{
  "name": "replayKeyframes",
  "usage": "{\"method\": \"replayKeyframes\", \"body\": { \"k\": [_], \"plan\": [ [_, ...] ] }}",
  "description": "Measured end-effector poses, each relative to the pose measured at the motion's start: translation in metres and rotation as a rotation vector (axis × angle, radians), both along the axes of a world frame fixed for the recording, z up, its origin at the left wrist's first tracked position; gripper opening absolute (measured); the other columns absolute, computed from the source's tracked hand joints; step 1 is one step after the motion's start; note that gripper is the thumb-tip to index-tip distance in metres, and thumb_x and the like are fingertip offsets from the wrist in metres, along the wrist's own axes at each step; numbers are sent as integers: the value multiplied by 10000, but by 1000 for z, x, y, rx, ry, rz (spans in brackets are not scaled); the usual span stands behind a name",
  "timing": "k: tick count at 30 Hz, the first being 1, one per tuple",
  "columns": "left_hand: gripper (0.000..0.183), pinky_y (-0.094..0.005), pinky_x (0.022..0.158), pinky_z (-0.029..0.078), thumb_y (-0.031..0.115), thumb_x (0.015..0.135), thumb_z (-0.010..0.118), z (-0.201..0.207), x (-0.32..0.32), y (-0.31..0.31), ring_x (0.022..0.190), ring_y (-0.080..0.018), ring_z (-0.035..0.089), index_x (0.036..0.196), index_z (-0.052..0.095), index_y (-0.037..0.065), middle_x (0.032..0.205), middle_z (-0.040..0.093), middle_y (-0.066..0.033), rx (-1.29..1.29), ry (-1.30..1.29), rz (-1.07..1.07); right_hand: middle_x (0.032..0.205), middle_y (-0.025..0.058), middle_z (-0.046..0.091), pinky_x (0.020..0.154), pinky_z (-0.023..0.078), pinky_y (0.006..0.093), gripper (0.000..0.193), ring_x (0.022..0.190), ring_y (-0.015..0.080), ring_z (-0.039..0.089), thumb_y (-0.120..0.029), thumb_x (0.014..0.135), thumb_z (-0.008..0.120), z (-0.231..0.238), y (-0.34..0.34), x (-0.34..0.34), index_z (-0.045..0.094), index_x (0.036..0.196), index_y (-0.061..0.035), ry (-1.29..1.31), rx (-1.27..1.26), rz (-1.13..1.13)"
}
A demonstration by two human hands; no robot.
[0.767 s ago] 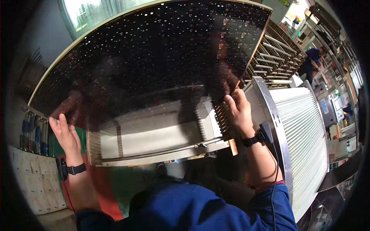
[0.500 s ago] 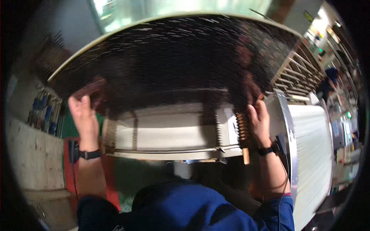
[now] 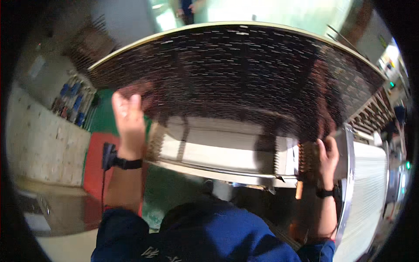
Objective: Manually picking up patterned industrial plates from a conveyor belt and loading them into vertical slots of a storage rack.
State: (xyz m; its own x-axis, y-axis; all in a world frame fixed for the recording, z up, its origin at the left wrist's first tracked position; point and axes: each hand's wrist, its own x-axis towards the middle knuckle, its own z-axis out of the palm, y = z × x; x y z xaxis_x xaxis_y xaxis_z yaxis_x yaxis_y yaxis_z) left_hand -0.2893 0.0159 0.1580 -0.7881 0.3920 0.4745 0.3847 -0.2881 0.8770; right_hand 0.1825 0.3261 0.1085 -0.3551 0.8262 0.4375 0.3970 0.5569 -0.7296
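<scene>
A large, glossy dark panel point(image 3: 227, 70) with many white flecks and a pale far rim spans the view in front of me, mirroring my hands on its surface. My left hand point(image 3: 129, 118) is at the panel's near left edge, thumb against it and fingers partly curled, smeared by motion. Over at the near right edge, my right hand point(image 3: 328, 157) has its thumb and fingers closed at the panel. Below the panel, between my forearms, lies a white slotted rack point(image 3: 214, 150) with toothed strips along its sides. How far the fingers reach behind the panel is hidden.
A stack of thin white sheets point(image 3: 366, 183) in a metal-edged frame stands close on my right. To the left are a wooden board point(image 3: 52, 126), blue-tipped clamps point(image 3: 72, 100) and a red surface point(image 3: 98, 170). Another person point(image 3: 187, 9) stands beyond the panel.
The whole view has swung, so the panel, rack, both hands and the surroundings sit farther right in the picture. Both hands stay at the panel's edges. A person has come into view at the top.
</scene>
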Motion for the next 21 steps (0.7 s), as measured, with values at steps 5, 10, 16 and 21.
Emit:
{"method": "replayKeyframes", "body": {
  "k": [5,10,16,21],
  "plan": [
    [299,-334,928,520,135,1012,596,7,-2,-10,1084,-174,594,1262,452,59,1207,592,-94,134,-74,-81,850,116,626,742,497,301,175,791,152,582,-114,945,686,24,-15,-23,625,1054,9,-146,-16,14],
    [319,-354,1052,403,105,1019,567,-4,-11,-5,1164,-181,535,1299,441,18,1270,559,-107,28,2,-149,901,215,652,742,521,387,195,839,353,663,-192,958,656,30,-11,-15,617,1006,-8,-339,-41,-27],
    [523,-365,1128,331,155,1029,572,-6,-10,-13,1331,-223,454,1479,345,14,1450,458,-128,-2,24,-119,948,147,692,816,532,348,106,888,288,677,-81,895,682,36,0,36,682,981,-19,-94,145,-128],
    [432,-407,1093,402,173,1024,566,42,23,-10,1255,-253,530,1393,454,-22,1318,562,-149,176,298,-20,875,24,629,714,471,251,115,768,99,559,-47,958,598,67,-35,192,654,1048,-2,132,105,-586]
  ]
}}
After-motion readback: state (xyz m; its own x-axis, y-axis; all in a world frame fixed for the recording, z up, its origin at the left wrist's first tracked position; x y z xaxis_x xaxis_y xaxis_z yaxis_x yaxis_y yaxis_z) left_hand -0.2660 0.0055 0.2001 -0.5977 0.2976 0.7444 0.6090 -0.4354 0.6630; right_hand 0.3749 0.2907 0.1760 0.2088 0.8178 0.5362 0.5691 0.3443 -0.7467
